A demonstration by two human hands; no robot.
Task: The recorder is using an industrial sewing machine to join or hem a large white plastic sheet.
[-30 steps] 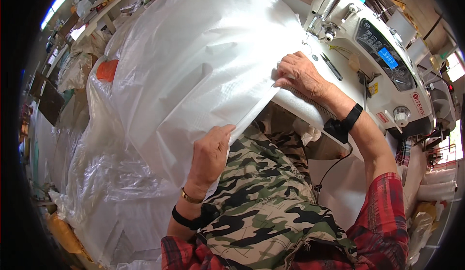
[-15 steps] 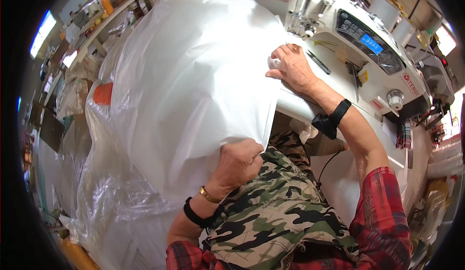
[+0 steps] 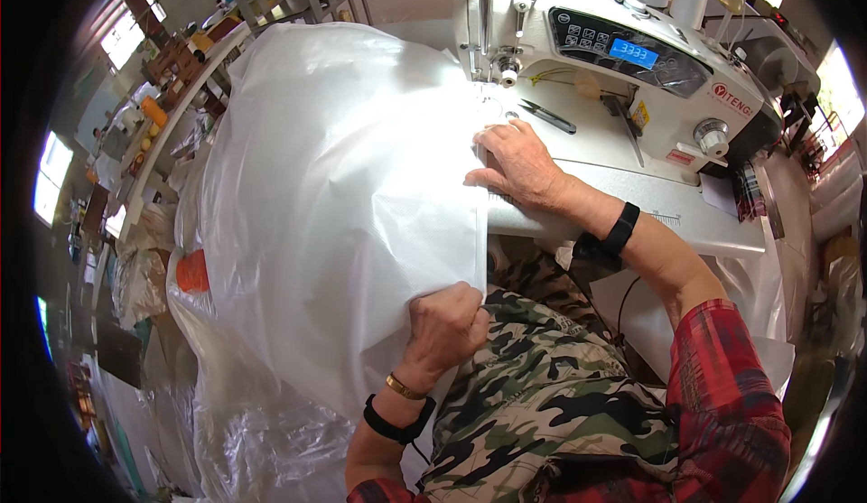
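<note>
Left hand clenches the edge of a white plastic sheet beside a sewing machine

Taking the right hand as the clock's centre, the sheet spreads at 9 o'clock, puffed and creased, its straight edge running down toward the left hand at 7 o'clock. The left grip is a fist closed on that edge. The right hand's fingers bend over the edge higher up, thumb apart on the sheet; whether this grip pinches the material, I cannot tell. The machine stands at 1 o'clock; black thread snips lie nearer in the same direction. The table extends at 3 o'clock, camouflage cloth covers the lap at 6, and an orange object shows at 8.
</note>
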